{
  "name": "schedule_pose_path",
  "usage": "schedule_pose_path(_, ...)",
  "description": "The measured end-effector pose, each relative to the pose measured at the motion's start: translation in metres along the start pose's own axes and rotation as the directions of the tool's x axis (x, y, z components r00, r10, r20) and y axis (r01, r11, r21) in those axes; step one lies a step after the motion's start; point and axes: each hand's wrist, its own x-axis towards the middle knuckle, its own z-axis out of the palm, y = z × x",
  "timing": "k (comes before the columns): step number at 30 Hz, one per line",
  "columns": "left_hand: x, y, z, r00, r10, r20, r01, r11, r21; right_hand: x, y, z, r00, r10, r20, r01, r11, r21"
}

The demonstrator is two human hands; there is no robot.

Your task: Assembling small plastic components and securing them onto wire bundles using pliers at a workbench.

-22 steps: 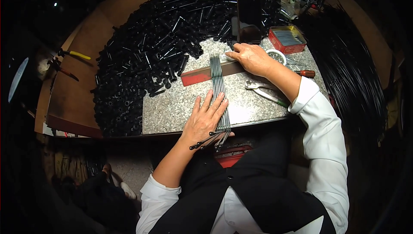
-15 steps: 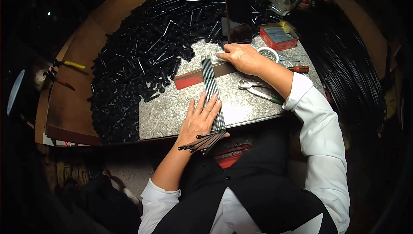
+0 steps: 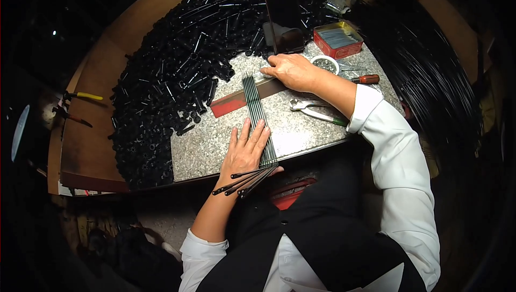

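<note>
A narrow row of thin dark metal rods (image 3: 251, 94) runs across a speckled stone slab (image 3: 196, 155). My left hand (image 3: 242, 155) lies over the row's near part, fingers stretched on the rods and thumb showing on their other side. Jointed black lengths with knobbed tips fan out from the near end over my left wrist. Under the rods' far part sits a flat bar (image 3: 223, 107), red at its left end. My right hand (image 3: 293, 71) is above the bar's right end, beside the rods' far tips. Its fingers are curled together; whatever they pinch is hidden.
Pliers (image 3: 318, 112), a screwdriver (image 3: 368, 79), a white bowl (image 3: 337, 68) of small parts and a red tin (image 3: 348, 51) lie at the right. A phone (image 3: 283, 15) stands behind. Black parts (image 3: 177, 55) are heaped left and far; long black rods (image 3: 430, 71) lie far right.
The whole view has shifted slightly, so the slab and tools appear further left. Both hands keep nearly the same places on the slab. The fanned black ends lie slightly differently over my left wrist.
</note>
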Motion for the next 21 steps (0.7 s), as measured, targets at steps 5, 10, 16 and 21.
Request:
schedule_pose_path(5,-0.0002,-0.0005,0.0003,1.0,0.006,-0.001,-0.006,1.0,0.01,-0.0003,-0.0006,-0.0017,1.0,0.007,0.019,-0.007,1.0,0.005)
schedule_pose_path(10,0.0,0.0012,-0.0007,1.0,-0.005,0.007,0.005,1.0,0.006,-0.0014,-0.0005,-0.0018,1.0,0.005,0.015,-0.005,1.0,0.022)
schedule_pose_path(16,-0.0007,0.0005,0.0026,1.0,0.011,-0.021,-0.011,1.0,0.015,-0.0013,0.0025,0.003,1.0,0.01,0.011,-0.011,1.0,0.029)
schedule_pose_path(21,0.0003,0.0015,0.0036,1.0,0.004,-0.028,-0.004,1.0,-0.003,-0.0024,0.0013,-0.0025,1.0,0.003,0.019,-0.004,0.997,0.076)
